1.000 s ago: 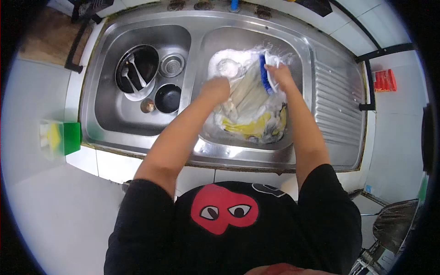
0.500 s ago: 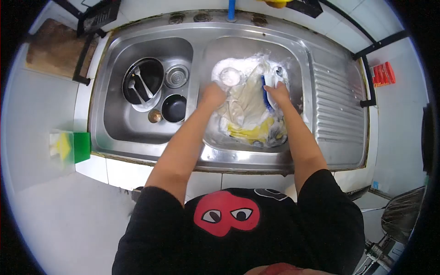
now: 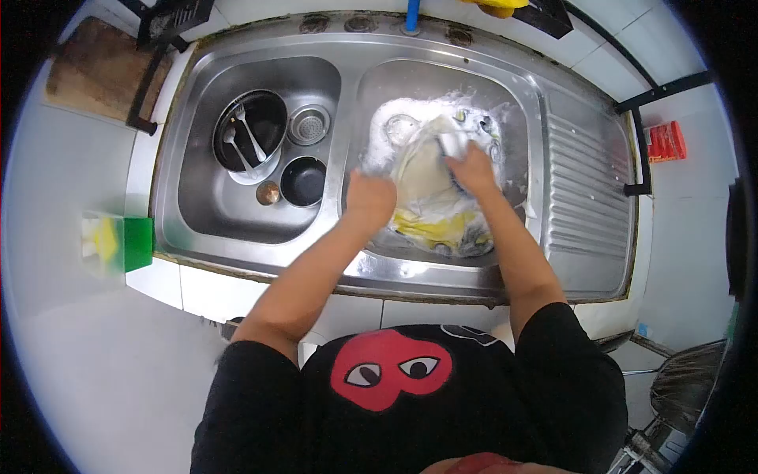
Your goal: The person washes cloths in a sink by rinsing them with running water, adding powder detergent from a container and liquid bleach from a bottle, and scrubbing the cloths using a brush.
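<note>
Soapy, cream-coloured wet cloth lies in the right basin, with a yellow part at its near end. My left hand is closed at the cloth's left edge, gripping it; the fingertips are hidden. In my right hand is a scrub brush with a white back and blue bristles, pressed against the cloth's right side. Motion blurs the brush and fingers. White suds spread around the far side of the cloth, over the drain.
The left basin holds a black pan with a fork and a spoon in it, a smaller dark bowl and a drain strainer. A ribbed drainboard lies right. A green sponge holder is on the left.
The left hand has moved toward me, drawing the cloth's left edge along. My right hand with the brush has shifted slightly left and nearer. The camera view has tilted a little.
</note>
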The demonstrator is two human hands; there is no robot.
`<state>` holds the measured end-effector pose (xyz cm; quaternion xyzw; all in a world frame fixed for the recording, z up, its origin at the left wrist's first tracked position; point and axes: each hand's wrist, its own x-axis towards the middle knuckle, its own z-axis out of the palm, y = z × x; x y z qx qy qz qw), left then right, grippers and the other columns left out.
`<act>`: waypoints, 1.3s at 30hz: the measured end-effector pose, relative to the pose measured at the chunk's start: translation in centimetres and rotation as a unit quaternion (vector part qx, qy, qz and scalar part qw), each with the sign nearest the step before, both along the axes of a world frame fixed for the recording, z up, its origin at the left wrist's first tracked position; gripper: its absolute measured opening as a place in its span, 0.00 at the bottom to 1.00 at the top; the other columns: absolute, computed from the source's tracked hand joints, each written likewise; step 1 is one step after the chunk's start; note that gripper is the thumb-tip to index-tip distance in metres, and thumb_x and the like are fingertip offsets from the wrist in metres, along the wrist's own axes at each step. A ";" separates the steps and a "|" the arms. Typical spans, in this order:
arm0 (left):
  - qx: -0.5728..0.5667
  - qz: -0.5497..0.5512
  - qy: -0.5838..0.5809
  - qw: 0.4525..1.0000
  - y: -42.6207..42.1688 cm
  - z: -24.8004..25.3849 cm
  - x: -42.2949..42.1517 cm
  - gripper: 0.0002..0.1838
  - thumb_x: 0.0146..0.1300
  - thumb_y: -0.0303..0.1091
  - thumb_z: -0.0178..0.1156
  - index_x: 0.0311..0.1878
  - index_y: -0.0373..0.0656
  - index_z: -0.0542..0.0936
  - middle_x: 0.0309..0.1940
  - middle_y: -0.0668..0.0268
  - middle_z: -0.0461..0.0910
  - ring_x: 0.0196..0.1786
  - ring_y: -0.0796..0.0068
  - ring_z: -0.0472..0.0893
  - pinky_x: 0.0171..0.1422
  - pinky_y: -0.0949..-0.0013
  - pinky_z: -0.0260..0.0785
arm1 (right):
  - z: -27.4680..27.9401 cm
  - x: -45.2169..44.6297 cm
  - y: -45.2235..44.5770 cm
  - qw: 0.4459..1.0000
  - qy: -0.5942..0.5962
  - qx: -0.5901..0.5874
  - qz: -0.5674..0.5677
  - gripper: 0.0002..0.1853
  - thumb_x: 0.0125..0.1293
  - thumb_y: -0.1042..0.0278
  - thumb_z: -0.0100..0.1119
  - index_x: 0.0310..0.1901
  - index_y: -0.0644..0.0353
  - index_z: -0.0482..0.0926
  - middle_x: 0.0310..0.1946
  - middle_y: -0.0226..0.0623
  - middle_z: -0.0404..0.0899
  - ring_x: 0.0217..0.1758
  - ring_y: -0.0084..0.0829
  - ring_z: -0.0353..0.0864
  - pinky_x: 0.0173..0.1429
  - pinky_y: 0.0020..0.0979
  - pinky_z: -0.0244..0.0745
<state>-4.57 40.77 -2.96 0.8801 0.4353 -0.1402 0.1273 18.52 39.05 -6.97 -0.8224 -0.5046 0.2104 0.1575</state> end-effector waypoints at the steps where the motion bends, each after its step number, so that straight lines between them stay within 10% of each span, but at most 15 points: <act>1: 0.014 -0.057 0.041 0.997 -1.2 -0.4 -0.3 0.09 0.54 0.33 0.51 0.32 0.44 0.81 0.33 0.63 0.82 0.44 0.64 0.81 0.52 0.54 0.66 | -0.2 -2.0 0.1 0.998 0.058 0.015 0.035 0.39 0.48 0.47 0.64 0.54 0.71 0.66 0.47 0.56 0.74 0.52 0.49 0.73 0.56 0.37 0.67; 5: -0.059 -0.122 0.094 0.986 -2.5 -1.7 -1.3 0.11 0.56 0.32 0.49 0.35 0.45 0.82 0.36 0.62 0.82 0.44 0.64 0.80 0.49 0.53 0.66 | -2.8 -8.1 -2.2 0.956 0.151 -0.076 0.239 0.37 0.47 0.48 0.62 0.53 0.68 0.68 0.49 0.55 0.73 0.54 0.48 0.71 0.60 0.39 0.63; 9: -0.123 -0.112 0.114 0.979 -2.8 -2.9 -0.8 0.13 0.56 0.33 0.49 0.40 0.43 0.82 0.41 0.59 0.81 0.45 0.60 0.80 0.50 0.53 0.66 | -3.1 -4.2 2.6 0.994 -0.015 -0.041 0.098 0.42 0.48 0.47 0.63 0.58 0.69 0.63 0.52 0.56 0.70 0.57 0.45 0.70 0.61 0.37 0.63; 14: -0.150 -0.094 0.110 0.978 -2.3 -3.1 -0.7 0.14 0.57 0.33 0.49 0.41 0.42 0.81 0.43 0.57 0.80 0.46 0.58 0.80 0.50 0.53 0.67 | -0.1 -0.1 6.6 0.995 0.050 -0.083 0.011 0.43 0.49 0.48 0.62 0.61 0.69 0.59 0.54 0.58 0.68 0.60 0.47 0.67 0.65 0.37 0.59; 18: -0.172 -0.108 0.105 0.974 -2.4 -2.6 -0.4 0.14 0.56 0.35 0.51 0.41 0.43 0.81 0.43 0.57 0.80 0.46 0.58 0.80 0.48 0.54 0.69 | -3.3 -9.1 0.5 0.946 0.113 -0.025 0.303 0.39 0.47 0.48 0.64 0.54 0.71 0.66 0.48 0.58 0.73 0.56 0.45 0.71 0.61 0.38 0.63; 24: -0.198 -0.147 0.130 0.960 -2.0 -1.4 -0.3 0.13 0.53 0.33 0.54 0.39 0.42 0.82 0.42 0.57 0.80 0.45 0.59 0.80 0.46 0.58 0.71 | -1.8 -1.2 7.8 0.994 0.025 -0.068 0.083 0.38 0.49 0.49 0.62 0.56 0.71 0.65 0.51 0.58 0.70 0.58 0.47 0.69 0.63 0.38 0.61; 31: -0.220 -0.152 0.094 0.959 -1.9 -1.5 -0.5 0.13 0.49 0.34 0.58 0.38 0.39 0.81 0.40 0.53 0.80 0.44 0.55 0.80 0.47 0.58 0.71 | -4.2 -7.4 -0.3 0.958 0.038 -0.058 0.277 0.42 0.49 0.47 0.62 0.60 0.70 0.61 0.57 0.58 0.65 0.61 0.47 0.65 0.64 0.37 0.59; 35: -0.267 -0.133 0.040 0.954 -2.2 -2.1 0.1 0.15 0.49 0.37 0.60 0.38 0.39 0.81 0.39 0.53 0.80 0.44 0.57 0.79 0.46 0.60 0.71 | -2.4 -1.2 4.8 0.998 0.010 -0.031 0.062 0.31 0.47 0.49 0.62 0.45 0.69 0.70 0.39 0.56 0.76 0.45 0.49 0.76 0.49 0.41 0.70; 39: -0.229 -0.072 0.003 0.971 -2.8 -1.2 0.4 0.15 0.48 0.39 0.61 0.36 0.37 0.81 0.36 0.51 0.80 0.43 0.55 0.79 0.46 0.59 0.71 | -2.9 -2.5 0.7 0.966 0.026 -0.062 0.250 0.39 0.43 0.45 0.64 0.50 0.71 0.68 0.43 0.57 0.75 0.49 0.48 0.74 0.54 0.39 0.68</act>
